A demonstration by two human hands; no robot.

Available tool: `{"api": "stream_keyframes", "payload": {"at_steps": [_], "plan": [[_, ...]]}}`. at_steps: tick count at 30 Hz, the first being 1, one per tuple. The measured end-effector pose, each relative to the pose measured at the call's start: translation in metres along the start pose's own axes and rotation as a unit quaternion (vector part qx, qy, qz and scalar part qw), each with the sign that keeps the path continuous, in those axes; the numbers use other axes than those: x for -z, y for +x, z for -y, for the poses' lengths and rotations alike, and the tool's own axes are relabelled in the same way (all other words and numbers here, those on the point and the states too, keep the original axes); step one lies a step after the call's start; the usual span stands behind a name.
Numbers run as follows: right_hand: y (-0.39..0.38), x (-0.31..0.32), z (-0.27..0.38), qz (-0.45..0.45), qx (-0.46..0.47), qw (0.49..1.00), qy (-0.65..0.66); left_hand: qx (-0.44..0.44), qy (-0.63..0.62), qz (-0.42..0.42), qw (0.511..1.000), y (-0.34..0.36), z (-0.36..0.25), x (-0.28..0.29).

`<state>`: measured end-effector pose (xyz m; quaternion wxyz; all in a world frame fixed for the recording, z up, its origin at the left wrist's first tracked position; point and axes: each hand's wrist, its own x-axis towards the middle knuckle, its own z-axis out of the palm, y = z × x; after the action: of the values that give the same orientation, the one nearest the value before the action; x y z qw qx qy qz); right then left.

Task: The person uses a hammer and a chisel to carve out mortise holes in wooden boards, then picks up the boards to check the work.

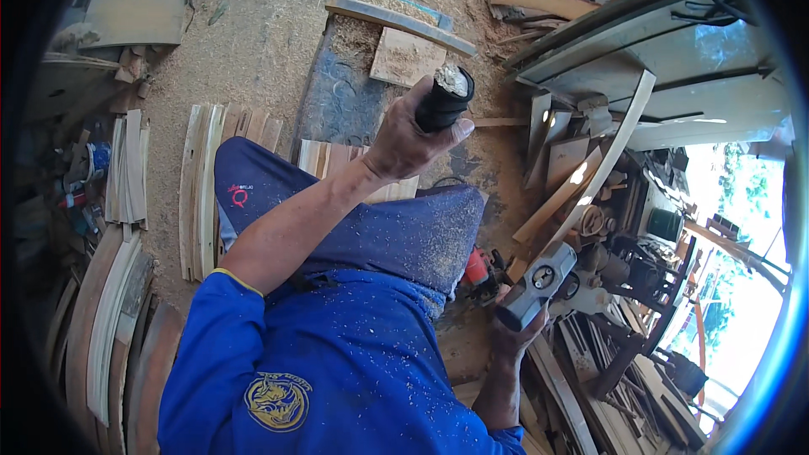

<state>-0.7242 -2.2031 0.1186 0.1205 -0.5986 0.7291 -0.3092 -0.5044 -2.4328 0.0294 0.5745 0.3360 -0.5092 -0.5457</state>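
Note:
My left hand [415, 131] grips a black cylindrical object [438, 111] with a pale, rough top, held over the low work board. My right hand [514, 333] holds a hammer with a grey metal head [539, 282], low at my right side. Behind the hammer a red and black tool [477, 268], possibly a power tool, is partly hidden. Below my left hand lie light wooden strips [316, 158] on a dark board [329, 101], with a sawdust-covered square piece [404, 57] and a curved batten [404, 24] beyond them.
Stacked curved wooden pieces [114, 320] and strips [202, 185] line my left. On the right lie scrap boards [581, 379], large pale panels [691, 109], a long leaning strip [615, 135] and dark machinery [649, 286]. Sawdust covers the floor [236, 50].

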Motion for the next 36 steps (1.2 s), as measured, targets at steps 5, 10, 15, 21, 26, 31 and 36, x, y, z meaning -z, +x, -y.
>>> {"api": "stream_keyframes", "payload": {"at_steps": [5,10,15,21,26,31,36], "plan": [[0.002,0.001,0.004,0.034,-0.057,0.998,0.001,0.02,0.021,0.007,1.0,-0.003,0.016,-0.016],[-0.003,0.0,-0.003,0.068,-0.111,0.99,0.052,0.056,0.037,0.021,0.998,-0.007,0.025,-0.023],[-0.002,-0.007,-0.01,0.036,-0.105,0.993,0.044,0.006,0.089,0.022,0.996,-0.009,0.031,-0.028],[-0.003,-0.006,-0.014,0.042,-0.133,0.989,0.052,0.027,0.085,0.021,0.996,-0.011,0.041,-0.031],[-0.002,-0.003,-0.016,0.092,-0.172,0.979,0.064,0.029,0.095,0.036,0.994,-0.007,0.039,-0.035],[-0.003,-0.005,-0.025,0.099,-0.16,0.98,0.06,0.004,0.118,0.034,0.992,-0.007,0.04,-0.04],[-0.001,-0.008,-0.026,0.085,-0.15,0.982,0.073,0.015,0.107,0.031,0.994,-0.006,0.043,-0.04]]}}
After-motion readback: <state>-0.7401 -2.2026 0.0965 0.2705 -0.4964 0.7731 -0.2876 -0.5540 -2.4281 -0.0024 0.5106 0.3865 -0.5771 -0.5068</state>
